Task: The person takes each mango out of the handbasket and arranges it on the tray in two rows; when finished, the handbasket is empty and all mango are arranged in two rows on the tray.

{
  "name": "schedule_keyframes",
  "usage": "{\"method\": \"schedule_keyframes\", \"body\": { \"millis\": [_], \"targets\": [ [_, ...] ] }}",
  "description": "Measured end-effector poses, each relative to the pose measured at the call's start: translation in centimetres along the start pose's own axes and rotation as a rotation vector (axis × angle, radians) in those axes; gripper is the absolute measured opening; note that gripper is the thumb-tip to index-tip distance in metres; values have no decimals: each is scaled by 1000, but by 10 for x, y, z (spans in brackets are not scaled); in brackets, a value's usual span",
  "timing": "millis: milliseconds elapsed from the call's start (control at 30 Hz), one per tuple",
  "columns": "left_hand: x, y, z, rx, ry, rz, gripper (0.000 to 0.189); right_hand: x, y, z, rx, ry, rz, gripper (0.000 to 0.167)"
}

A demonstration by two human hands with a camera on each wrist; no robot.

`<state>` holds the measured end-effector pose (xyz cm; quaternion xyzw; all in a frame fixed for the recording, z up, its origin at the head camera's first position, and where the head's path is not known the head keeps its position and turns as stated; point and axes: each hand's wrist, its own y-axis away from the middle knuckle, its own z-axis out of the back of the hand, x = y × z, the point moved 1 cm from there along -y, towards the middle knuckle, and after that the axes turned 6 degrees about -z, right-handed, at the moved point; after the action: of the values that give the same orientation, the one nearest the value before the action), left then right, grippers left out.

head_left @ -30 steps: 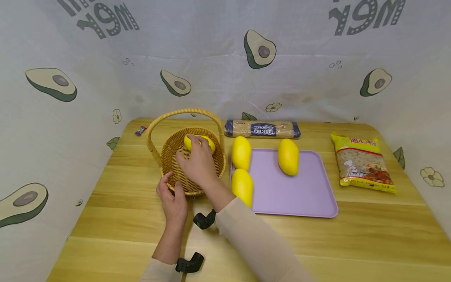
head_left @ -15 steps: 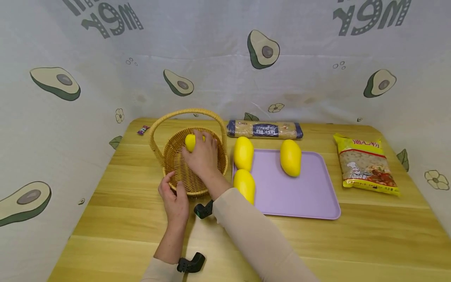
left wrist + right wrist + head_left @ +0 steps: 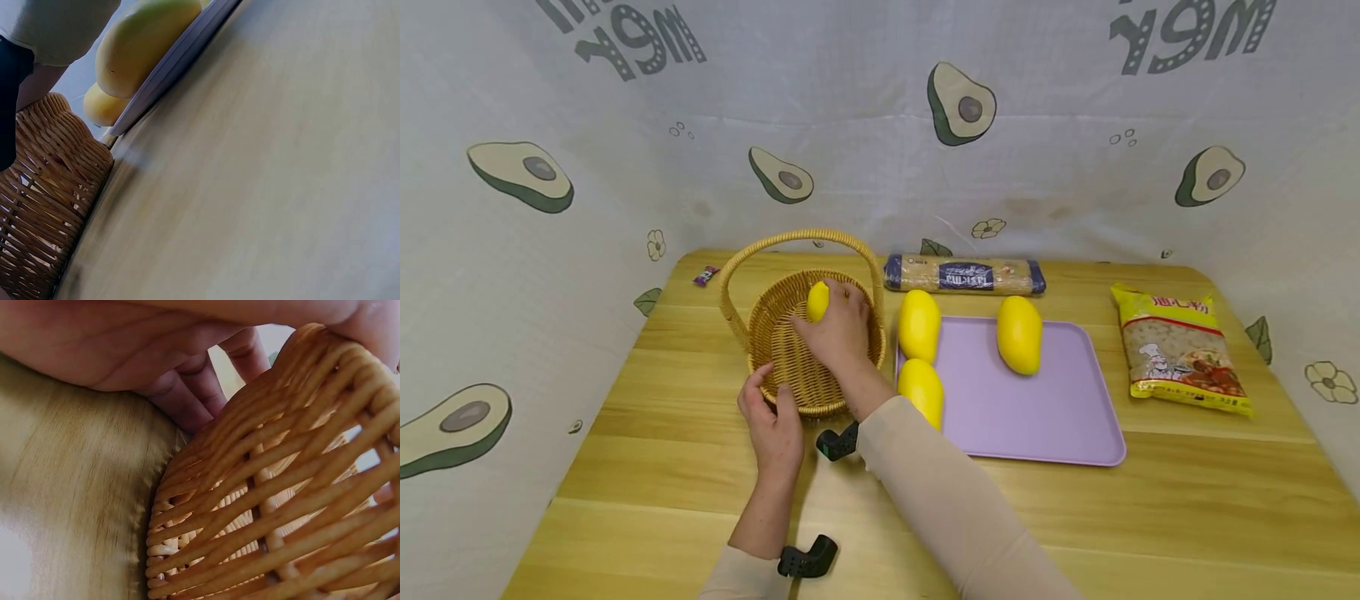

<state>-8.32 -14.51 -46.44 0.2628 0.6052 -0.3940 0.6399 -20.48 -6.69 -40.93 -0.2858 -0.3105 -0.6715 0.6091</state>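
Inside the wicker basket (image 3: 786, 358), my right hand (image 3: 841, 329) holds a yellow mango (image 3: 818, 302) near the back right wall. The hand hides much of that fruit. My left hand (image 3: 775, 433) steadies the basket at its front left, thumb near the rim. Seen from the right wrist, the left hand's fingers (image 3: 194, 387) curve against the outside of the woven wall (image 3: 269, 487). Three more mangoes are by the lilac tray (image 3: 1030, 417): a far left mango (image 3: 919, 327), a near left mango (image 3: 921, 392) partly behind the sleeve, and another mango (image 3: 1019, 335) at the back.
Behind the tray lies a long pack of noodles (image 3: 964, 275). A yellow food bag (image 3: 1180, 350) is on the right of the wooden table (image 3: 647, 467). A small wrapped sweet (image 3: 705, 276) lies left of the tall basket handle (image 3: 797, 236). Patterned cloth surrounds the table.
My right hand has shifted the mango to the right within the basket, and its fingers now cover more of it. The left hand stays at the basket's front left.
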Motion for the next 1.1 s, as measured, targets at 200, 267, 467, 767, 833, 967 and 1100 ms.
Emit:
{"method": "schedule_keyframes", "body": {
  "millis": [200, 267, 467, 767, 833, 967, 1100],
  "targets": [
    [1, 0, 0, 4, 0, 11, 38, -1, -1, -1, 24, -28, -48, 80],
    [1, 0, 0, 7, 0, 18, 38, -2, -1, -2, 30, -32, -51, 79],
    [2, 0, 1, 14, -2, 24, 38, -4, -1, -2, 43, -38, -69, 78],
    [1, -2, 1, 18, 14, 25, 37, -2, -2, -2, 44, -28, -103, 75],
    [1, -2, 1, 17, 16, 24, 37, -2, -2, -2, 46, -23, -107, 74],
    [1, -1, 1, 17, 15, 25, 37, -2, -2, -2, 51, -5, -111, 73],
    [2, -2, 1, 14, 9, 16, 37, -2, -3, -3, 53, 6, -112, 70]
  ]
}}
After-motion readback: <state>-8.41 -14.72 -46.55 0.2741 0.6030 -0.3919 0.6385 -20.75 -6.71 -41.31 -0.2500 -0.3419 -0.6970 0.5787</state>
